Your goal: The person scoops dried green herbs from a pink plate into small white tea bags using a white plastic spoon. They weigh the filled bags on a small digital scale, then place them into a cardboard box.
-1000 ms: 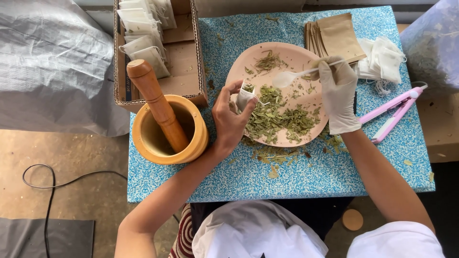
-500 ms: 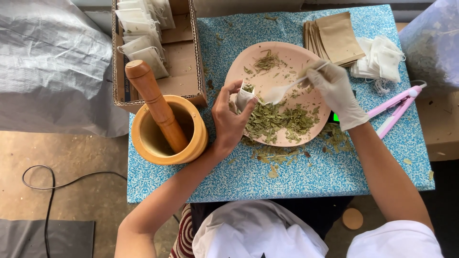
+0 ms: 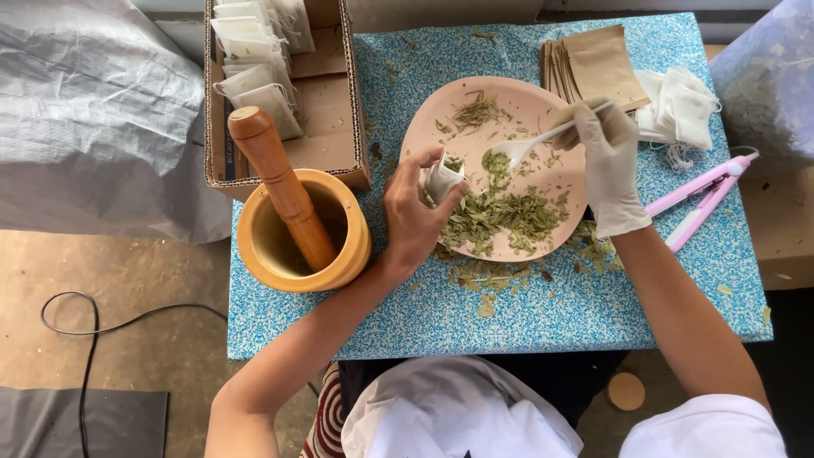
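Now the bare left hand [image 3: 413, 222] pinches a small white pouch [image 3: 443, 176] upright at the pink plate's [image 3: 424, 127] left rim, mouth up. The gloved right hand [image 3: 607, 165] is closed on a white spoon [image 3: 519, 148], its long axis slanting down-left, bowl just right of the pouch above the dried leaves [image 3: 500, 216] on the bench [image 3: 543, 314].

Left hand [image 3: 413, 216] bare, pinching a small white mesh bag [image 3: 443, 176] open at the pink plate's [image 3: 424, 127] left rim. Right hand [image 3: 609, 165] gloved, gripping a white plastic spoon [image 3: 519, 147] – bowl hovers over the dried green leaves [image 3: 504, 216], just beside the bag. Wooden mortar [image 3: 270, 254] with pestle [image 3: 280, 187] sits left of the plate; cardboard box [image 3: 335, 127] of filled bags behind it. Brown pouches [image 3: 604, 64] and pink tool [image 3: 699, 199] to the right – all on a blue speckled table [image 3: 543, 318].
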